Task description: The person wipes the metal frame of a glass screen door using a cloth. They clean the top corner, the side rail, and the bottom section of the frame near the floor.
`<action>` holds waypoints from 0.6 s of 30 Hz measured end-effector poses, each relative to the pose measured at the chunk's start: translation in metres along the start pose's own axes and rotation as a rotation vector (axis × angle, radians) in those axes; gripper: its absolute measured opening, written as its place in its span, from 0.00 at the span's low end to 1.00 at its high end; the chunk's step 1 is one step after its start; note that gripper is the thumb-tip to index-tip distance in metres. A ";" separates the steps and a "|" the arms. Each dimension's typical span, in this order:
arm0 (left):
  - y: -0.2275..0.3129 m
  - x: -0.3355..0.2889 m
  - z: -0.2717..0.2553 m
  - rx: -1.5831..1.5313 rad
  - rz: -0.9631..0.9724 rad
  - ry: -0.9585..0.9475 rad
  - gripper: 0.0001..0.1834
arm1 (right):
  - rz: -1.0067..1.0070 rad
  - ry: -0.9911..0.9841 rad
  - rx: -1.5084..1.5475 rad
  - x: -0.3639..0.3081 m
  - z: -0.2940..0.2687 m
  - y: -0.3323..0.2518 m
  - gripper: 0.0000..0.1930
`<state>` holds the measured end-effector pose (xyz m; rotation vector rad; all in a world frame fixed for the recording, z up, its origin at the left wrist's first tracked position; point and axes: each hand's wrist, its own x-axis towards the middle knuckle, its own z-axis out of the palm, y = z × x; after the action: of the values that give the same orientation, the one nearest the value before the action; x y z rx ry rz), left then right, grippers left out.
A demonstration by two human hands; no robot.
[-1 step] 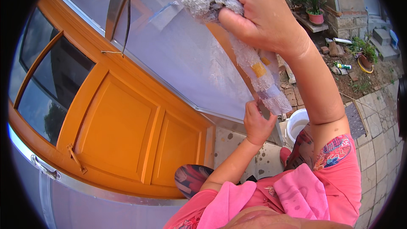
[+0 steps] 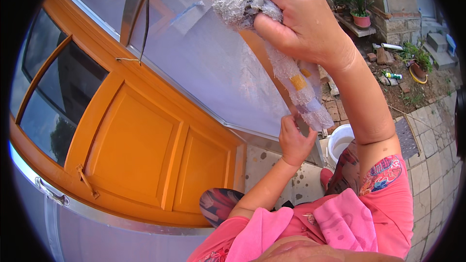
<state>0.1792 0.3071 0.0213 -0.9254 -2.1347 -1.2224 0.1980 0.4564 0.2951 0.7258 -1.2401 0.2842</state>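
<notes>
High in the view, my right hand (image 2: 296, 24) is closed round a bunched, fluffy grey cloth (image 2: 238, 5). The cloth is against or just in front of the upper part of a screen door (image 2: 204, 63) with pale mesh. Below the hand hangs a whitish, rough-textured strip (image 2: 313, 109) with a yellow patch; whether it joins the cloth is hidden. Lower down, my left hand (image 2: 297, 143) has its fingers curled at the metal edge of the screen door, beside the strip's lower end.
An orange wooden door (image 2: 141, 140) with dark glass fills the left. A white bucket (image 2: 340, 143) stands on the ground by my feet. Potted plants (image 2: 360, 12), loose bricks (image 2: 383, 57) and a paved path (image 2: 432, 165) lie to the right. A dark cord (image 2: 146, 19) hangs near the top.
My right hand and the cloth have shifted slightly right and down. My left hand stays where it was.
</notes>
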 end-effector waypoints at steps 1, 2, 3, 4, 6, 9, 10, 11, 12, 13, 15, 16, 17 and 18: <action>-0.002 -0.001 0.000 0.010 0.004 0.003 0.23 | 0.028 -0.039 -0.029 -0.001 -0.004 -0.004 0.26; -0.004 -0.003 -0.001 0.020 0.007 0.006 0.23 | 0.013 -0.026 -0.011 0.002 0.000 -0.001 0.26; -0.004 -0.002 0.000 0.019 0.002 0.007 0.23 | -0.004 -0.017 0.003 0.007 0.003 0.003 0.26; -0.003 -0.001 0.001 0.018 -0.002 0.008 0.23 | -0.020 -0.008 0.015 0.013 0.005 0.006 0.25; -0.003 -0.001 0.002 0.015 -0.012 0.009 0.24 | -0.006 -0.050 -0.053 0.027 0.002 0.012 0.25; -0.003 0.000 0.004 0.005 -0.008 0.009 0.24 | 0.000 -0.058 -0.094 0.037 0.003 0.016 0.24; -0.004 0.000 0.004 0.001 0.003 0.012 0.24 | 0.001 -0.054 -0.070 0.029 0.002 0.014 0.23; -0.004 0.001 0.005 -0.004 0.016 0.013 0.24 | 0.003 -0.050 -0.048 0.022 0.000 0.013 0.23; -0.006 0.000 0.003 0.003 0.000 -0.003 0.25 | 0.010 -0.043 -0.016 0.012 0.001 0.010 0.23; -0.005 -0.001 0.000 0.005 -0.015 -0.024 0.25 | 0.059 -0.064 -0.029 -0.010 -0.002 -0.001 0.23; -0.004 -0.001 -0.005 0.012 -0.002 -0.029 0.27 | 0.163 -0.118 -0.049 -0.049 -0.009 -0.025 0.26; 0.000 0.001 -0.003 0.004 0.035 -0.017 0.28 | 0.212 -0.156 -0.070 -0.064 -0.016 -0.036 0.29; 0.002 0.003 -0.002 -0.001 0.071 -0.002 0.28 | 0.286 -0.178 -0.061 -0.080 -0.021 -0.047 0.29; -0.002 0.001 -0.003 0.000 0.084 0.006 0.29 | 0.348 -0.202 -0.048 -0.095 -0.024 -0.060 0.30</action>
<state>0.1774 0.3040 0.0223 -1.0000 -2.0694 -1.1821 0.2195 0.4444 0.1832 0.5029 -1.5622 0.4734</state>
